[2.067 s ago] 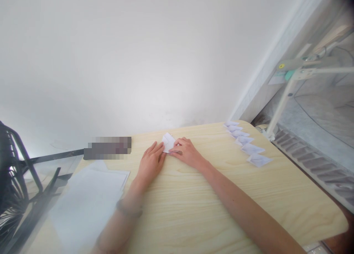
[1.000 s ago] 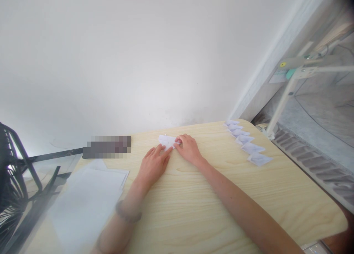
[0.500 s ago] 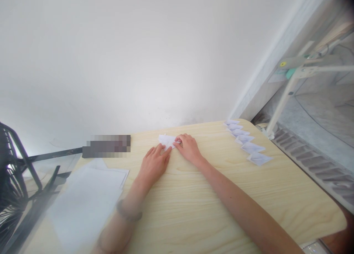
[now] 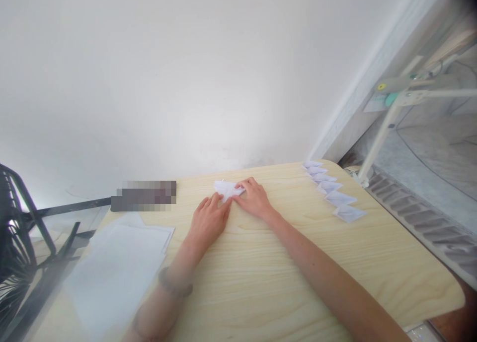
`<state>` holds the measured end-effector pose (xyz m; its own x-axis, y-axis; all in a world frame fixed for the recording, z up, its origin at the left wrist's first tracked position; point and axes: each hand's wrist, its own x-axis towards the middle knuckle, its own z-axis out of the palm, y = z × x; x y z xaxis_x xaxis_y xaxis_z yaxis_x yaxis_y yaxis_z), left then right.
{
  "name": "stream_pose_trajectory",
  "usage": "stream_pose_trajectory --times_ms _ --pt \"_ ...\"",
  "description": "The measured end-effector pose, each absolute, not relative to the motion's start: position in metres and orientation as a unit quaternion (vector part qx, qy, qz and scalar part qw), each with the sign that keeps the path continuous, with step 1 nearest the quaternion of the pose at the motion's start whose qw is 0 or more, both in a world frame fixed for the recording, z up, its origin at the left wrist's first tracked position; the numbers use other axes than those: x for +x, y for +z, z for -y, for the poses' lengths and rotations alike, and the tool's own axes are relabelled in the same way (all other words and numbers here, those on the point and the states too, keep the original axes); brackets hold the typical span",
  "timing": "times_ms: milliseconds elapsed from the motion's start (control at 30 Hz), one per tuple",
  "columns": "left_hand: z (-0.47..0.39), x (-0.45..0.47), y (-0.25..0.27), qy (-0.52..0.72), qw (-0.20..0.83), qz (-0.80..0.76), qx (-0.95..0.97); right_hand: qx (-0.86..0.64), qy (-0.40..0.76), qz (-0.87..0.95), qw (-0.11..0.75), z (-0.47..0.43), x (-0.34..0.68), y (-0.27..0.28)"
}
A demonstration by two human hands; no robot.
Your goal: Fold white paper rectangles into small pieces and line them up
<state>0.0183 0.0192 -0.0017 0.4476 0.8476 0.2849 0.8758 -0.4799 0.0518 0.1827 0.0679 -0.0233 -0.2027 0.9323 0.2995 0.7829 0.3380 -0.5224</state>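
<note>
A small piece of folded white paper (image 4: 225, 187) lies on the wooden table in front of me. My left hand (image 4: 210, 217) holds its near edge down, fingertips pressed on it and partly covering it. At the paper's right end is my right hand (image 4: 254, 199), closed on it with the thumb on the near side and the fingers curled over the far side. Both thumbs nearly meet at the near edge. The exact creases are too small to make out.
Several folded white paper pieces (image 4: 340, 198) stand in an overlapping row at the table's (image 4: 320, 297) right side. White paper sheets (image 4: 119, 267) lie on the left. Behind them is a blurred-out dark object (image 4: 143, 198). A wall (image 4: 223, 84) rises behind the table.
The right fingers have spread a little along the paper's right end, and more of that end shows, lying flatter. My left hand has hardly moved.
</note>
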Motion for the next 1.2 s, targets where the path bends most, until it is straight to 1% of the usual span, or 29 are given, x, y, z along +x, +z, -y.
stream_pose_trajectory --times_ms 100,367,700,900,1033,1200 --pt "-0.019 0.018 -0.002 -0.126 0.059 0.510 -0.849 -0.567 0.147 0.757 0.291 -0.069 0.183 -0.023" --pt "-0.019 0.018 -0.004 -0.130 0.053 0.511 -0.848 -0.566 0.251 0.720 0.314 -0.077 0.190 -0.018" --pt "-0.019 0.018 -0.003 -0.126 0.054 0.516 -0.846 -0.556 0.287 0.709 0.324 -0.085 0.200 -0.019" --pt "-0.019 0.016 -0.005 -0.139 0.045 0.505 -0.851 -0.553 0.255 0.715 0.342 -0.077 0.195 -0.020" --pt "-0.020 0.011 -0.003 -0.155 0.011 0.491 -0.857 -0.553 0.195 0.752 0.302 -0.069 0.187 -0.017" --pt "-0.020 0.007 0.002 -0.153 -0.013 0.486 -0.860 -0.548 0.188 0.760 0.293 -0.068 0.186 -0.017"
